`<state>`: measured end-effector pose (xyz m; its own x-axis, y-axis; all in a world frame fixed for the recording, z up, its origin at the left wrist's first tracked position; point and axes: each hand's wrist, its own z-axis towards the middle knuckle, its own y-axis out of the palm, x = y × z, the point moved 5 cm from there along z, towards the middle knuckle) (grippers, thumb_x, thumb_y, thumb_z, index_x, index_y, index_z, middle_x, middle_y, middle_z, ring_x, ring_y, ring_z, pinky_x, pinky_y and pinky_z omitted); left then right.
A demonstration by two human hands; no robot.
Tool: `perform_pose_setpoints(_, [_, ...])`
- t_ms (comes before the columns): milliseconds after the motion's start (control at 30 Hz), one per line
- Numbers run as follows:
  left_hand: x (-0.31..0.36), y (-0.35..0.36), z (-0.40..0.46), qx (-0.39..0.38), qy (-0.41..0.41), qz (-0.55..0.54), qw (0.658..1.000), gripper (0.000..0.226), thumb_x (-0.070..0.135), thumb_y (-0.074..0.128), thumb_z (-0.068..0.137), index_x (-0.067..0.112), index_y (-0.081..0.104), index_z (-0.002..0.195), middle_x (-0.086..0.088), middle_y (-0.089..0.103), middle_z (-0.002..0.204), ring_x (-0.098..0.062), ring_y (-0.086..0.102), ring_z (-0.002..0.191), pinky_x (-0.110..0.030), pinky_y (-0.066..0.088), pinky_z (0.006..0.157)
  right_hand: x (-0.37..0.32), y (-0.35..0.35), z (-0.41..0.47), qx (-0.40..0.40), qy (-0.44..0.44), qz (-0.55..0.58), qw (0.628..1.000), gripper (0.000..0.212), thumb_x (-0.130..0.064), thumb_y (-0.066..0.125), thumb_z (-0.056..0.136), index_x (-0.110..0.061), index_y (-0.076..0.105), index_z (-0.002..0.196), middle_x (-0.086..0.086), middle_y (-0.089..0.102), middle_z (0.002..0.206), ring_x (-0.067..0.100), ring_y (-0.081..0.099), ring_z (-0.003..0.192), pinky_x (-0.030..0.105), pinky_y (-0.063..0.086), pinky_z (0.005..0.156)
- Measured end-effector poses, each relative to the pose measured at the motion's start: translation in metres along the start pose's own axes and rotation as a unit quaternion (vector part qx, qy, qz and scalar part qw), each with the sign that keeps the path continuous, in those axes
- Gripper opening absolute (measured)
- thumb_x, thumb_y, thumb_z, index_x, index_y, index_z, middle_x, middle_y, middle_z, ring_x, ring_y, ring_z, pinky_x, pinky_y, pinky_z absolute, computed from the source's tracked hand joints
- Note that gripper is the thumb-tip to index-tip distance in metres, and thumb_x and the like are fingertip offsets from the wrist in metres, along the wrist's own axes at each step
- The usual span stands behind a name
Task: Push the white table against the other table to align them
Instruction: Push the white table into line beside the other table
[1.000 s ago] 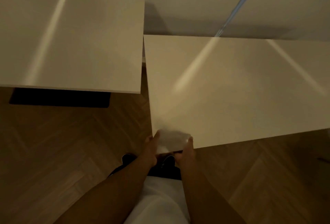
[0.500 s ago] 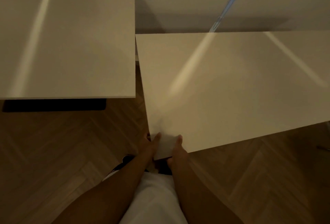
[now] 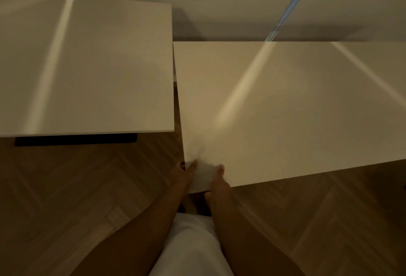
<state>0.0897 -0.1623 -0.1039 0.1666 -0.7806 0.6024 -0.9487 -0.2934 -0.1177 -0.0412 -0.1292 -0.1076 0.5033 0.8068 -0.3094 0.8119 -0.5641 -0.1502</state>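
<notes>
From the head view, I look down on the white table (image 3: 285, 108), which fills the right side of the frame, its near-left corner just in front of my body. The other table (image 3: 85, 64) sits to the left, its right edge running close beside the white table's left edge. A thin gap shows between them, narrow at the far end and widening toward me, so the two edges are not yet parallel. The near edges are also offset: the white table reaches closer to me than its neighbour.

My left hand (image 3: 183, 175) is clamped on the corner from the left side, thumb lying on top and fingers wrapped under, out of sight. My right hand (image 3: 217, 184) grips the near edge just beside it the same way, thumb up on the surface. I judge both are set at the corner because that gives the most leverage to swing this end leftward and close the wedge.

A dark base (image 3: 75, 139) shows under the other table on the herringbone wood floor (image 3: 66, 198). I would watch for my left fingers being pinched between the edges.
</notes>
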Motion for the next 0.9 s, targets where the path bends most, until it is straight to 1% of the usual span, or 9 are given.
perform_pose_setpoints(233, [0.004, -0.004, 0.002, -0.004, 0.007, 0.001, 1.0, 0.053, 0.035, 0.077, 0.085, 0.005, 0.06, 0.125, -0.016, 0.066, 0.119, -0.032, 0.065, 0.105, -0.05, 0.056, 0.091, -0.005, 0.004, -0.011, 0.0, 0.021, 0.035, 0.999, 0.066, -0.062, 0.06, 0.092, -0.001, 0.063, 0.117, 0.022, 0.069, 0.104, 0.04, 0.069, 0.093, 0.045, 0.06, 0.07])
perform_pose_setpoints(367, [0.004, -0.004, 0.0, -0.011, 0.021, -0.005, 1.0, 0.051, 0.031, 0.073, 0.089, 0.004, 0.058, 0.13, -0.016, 0.065, 0.123, -0.032, 0.063, 0.108, -0.046, 0.055, 0.092, -0.009, 0.003, -0.01, -0.032, 0.028, 0.018, 0.999, 0.067, -0.058, 0.059, 0.095, 0.0, 0.06, 0.13, 0.025, 0.066, 0.121, 0.042, 0.066, 0.106, 0.056, 0.057, 0.091])
perform_pose_setpoints(500, [0.007, -0.006, -0.006, 0.007, 0.06, 0.018, 0.998, 0.051, 0.027, 0.068, 0.093, 0.004, 0.052, 0.136, -0.019, 0.062, 0.129, -0.034, 0.06, 0.114, -0.052, 0.051, 0.098, -0.017, -0.013, -0.002, -0.04, -0.018, -0.089, 0.995, 0.06, -0.05, 0.056, 0.099, -0.004, 0.054, 0.138, 0.021, 0.062, 0.129, 0.039, 0.062, 0.115, 0.052, 0.054, 0.098])
perform_pose_setpoints(567, [0.013, -0.008, -0.009, 0.019, 0.112, 0.046, 0.992, 0.056, 0.023, 0.066, 0.095, 0.008, 0.044, 0.144, -0.012, 0.058, 0.134, -0.03, 0.057, 0.119, -0.046, 0.048, 0.102, -0.019, -0.024, -0.002, -0.029, -0.042, -0.138, 0.989, 0.061, -0.057, 0.058, 0.095, -0.009, 0.057, 0.134, 0.017, 0.063, 0.128, 0.036, 0.062, 0.113, 0.05, 0.056, 0.096])
perform_pose_setpoints(633, [0.02, -0.011, -0.011, 0.026, 0.159, 0.073, 0.984, 0.056, 0.02, 0.064, 0.096, 0.011, 0.042, 0.147, -0.006, 0.056, 0.133, -0.024, 0.055, 0.119, -0.036, 0.046, 0.098, -0.019, -0.036, -0.007, -0.039, -0.044, -0.169, 0.984, 0.058, -0.067, 0.054, 0.092, -0.019, 0.059, 0.124, 0.012, 0.066, 0.121, 0.031, 0.065, 0.104, 0.044, 0.059, 0.083])
perform_pose_setpoints(700, [0.023, -0.016, -0.01, 0.028, 0.172, 0.092, 0.98, 0.046, 0.021, 0.06, 0.097, 0.015, 0.047, 0.141, -0.004, 0.055, 0.132, -0.021, 0.054, 0.116, -0.035, 0.046, 0.094, -0.019, -0.047, -0.008, -0.061, -0.078, -0.24, 0.966, 0.05, -0.069, 0.046, 0.094, -0.024, 0.061, 0.109, 0.01, 0.07, 0.105, 0.026, 0.068, 0.09, 0.033, 0.056, 0.068])
perform_pose_setpoints(767, [0.023, -0.022, -0.012, 0.042, 0.179, 0.124, 0.975, 0.036, 0.02, 0.056, 0.098, 0.018, 0.055, 0.133, -0.007, 0.056, 0.13, -0.023, 0.056, 0.114, -0.042, 0.05, 0.095, -0.023, -0.062, -0.008, -0.039, -0.148, -0.337, 0.929, 0.055, -0.067, 0.043, 0.097, -0.017, 0.064, 0.088, 0.011, 0.07, 0.085, 0.024, 0.067, 0.074, 0.029, 0.051, 0.062])
perform_pose_setpoints(833, [0.022, -0.024, -0.021, 0.04, 0.213, 0.153, 0.964, 0.032, 0.017, 0.057, 0.096, 0.017, 0.059, 0.128, -0.008, 0.055, 0.128, -0.024, 0.056, 0.113, -0.046, 0.05, 0.098, -0.03, -0.074, -0.008, 0.005, -0.233, -0.444, 0.865, 0.054, -0.06, 0.044, 0.098, -0.013, 0.066, 0.084, 0.009, 0.069, 0.082, 0.025, 0.066, 0.076, 0.034, 0.054, 0.069])
perform_pose_setpoints(900, [0.025, -0.019, -0.037, 0.02, 0.295, 0.184, 0.937, 0.029, 0.013, 0.06, 0.094, 0.014, 0.062, 0.123, -0.007, 0.056, 0.122, -0.022, 0.056, 0.11, -0.045, 0.049, 0.098, -0.036, -0.08, -0.009, 0.029, -0.297, -0.499, 0.813, 0.037, -0.051, 0.046, 0.097, -0.02, 0.061, 0.084, 0.001, 0.064, 0.08, 0.021, 0.062, 0.077, 0.037, 0.053, 0.075])
